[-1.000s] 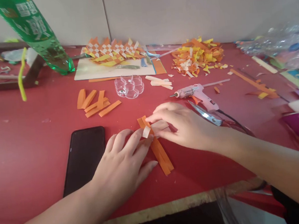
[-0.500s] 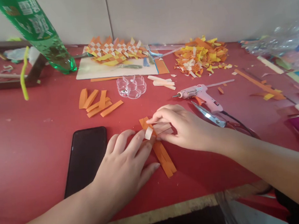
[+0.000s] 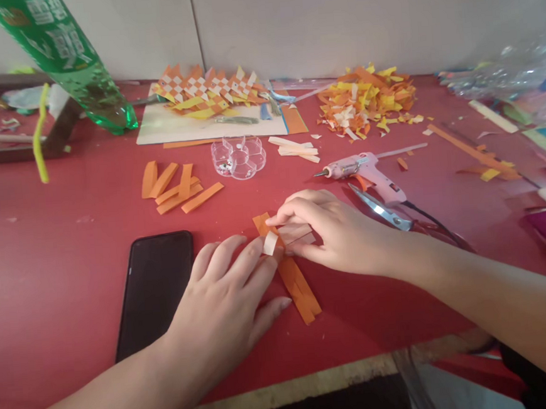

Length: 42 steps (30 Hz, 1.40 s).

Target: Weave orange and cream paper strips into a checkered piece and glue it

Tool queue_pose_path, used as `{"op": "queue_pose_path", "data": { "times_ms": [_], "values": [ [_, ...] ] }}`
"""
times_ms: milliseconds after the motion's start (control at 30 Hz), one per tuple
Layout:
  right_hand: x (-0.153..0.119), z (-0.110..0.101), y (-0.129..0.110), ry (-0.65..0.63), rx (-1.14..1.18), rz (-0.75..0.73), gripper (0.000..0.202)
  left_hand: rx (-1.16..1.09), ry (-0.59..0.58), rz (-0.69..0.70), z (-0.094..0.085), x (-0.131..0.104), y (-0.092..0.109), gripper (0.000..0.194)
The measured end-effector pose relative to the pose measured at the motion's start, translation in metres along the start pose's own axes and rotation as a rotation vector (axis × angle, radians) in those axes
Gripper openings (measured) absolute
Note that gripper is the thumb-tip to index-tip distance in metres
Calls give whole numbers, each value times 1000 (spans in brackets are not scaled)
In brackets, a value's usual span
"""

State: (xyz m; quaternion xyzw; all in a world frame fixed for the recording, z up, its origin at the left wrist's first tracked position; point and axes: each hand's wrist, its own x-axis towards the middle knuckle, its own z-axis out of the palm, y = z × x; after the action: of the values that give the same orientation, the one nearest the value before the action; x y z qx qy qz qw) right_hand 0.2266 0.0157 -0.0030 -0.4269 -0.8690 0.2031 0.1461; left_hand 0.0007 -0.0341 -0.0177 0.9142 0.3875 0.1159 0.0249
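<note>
Orange paper strips (image 3: 299, 294) lie side by side on the red table between my hands, crossed by pale paper strips (image 3: 296, 232). One pale end curls up at the fingertips of my left hand (image 3: 230, 286). That hand holds the woven strips with its index and middle fingers, its thumb spread apart over the table. My right hand (image 3: 329, 228) grips the pale strips from the right, thumb below and index finger above, its tip touching the upper orange ends. The fingers hide part of the crossing.
A black phone (image 3: 154, 289) lies at the left. Ahead are loose orange strips (image 3: 201, 197), a clear bead tray (image 3: 240, 160) and pale strips (image 3: 296, 149). A pink glue gun (image 3: 367, 170) and scissors (image 3: 382, 210) lie right. Behind are a green bottle (image 3: 80, 74), woven paper fish (image 3: 207, 87) and paper scraps (image 3: 364, 103).
Both hands keep almost the same place on the strips. The whole view has shifted very slightly.
</note>
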Motion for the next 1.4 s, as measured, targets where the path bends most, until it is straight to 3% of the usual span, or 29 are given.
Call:
{"op": "queue_pose_path", "data": {
  "times_ms": [1200,1400],
  "values": [
    [-2,1,1,-3,-11,23,27,-32,-52,-39,2,4,1,51],
    [-3,-1,-4,132,-180,-180,27,-18,-23,-25,5,3,1,49]
  ]
}}
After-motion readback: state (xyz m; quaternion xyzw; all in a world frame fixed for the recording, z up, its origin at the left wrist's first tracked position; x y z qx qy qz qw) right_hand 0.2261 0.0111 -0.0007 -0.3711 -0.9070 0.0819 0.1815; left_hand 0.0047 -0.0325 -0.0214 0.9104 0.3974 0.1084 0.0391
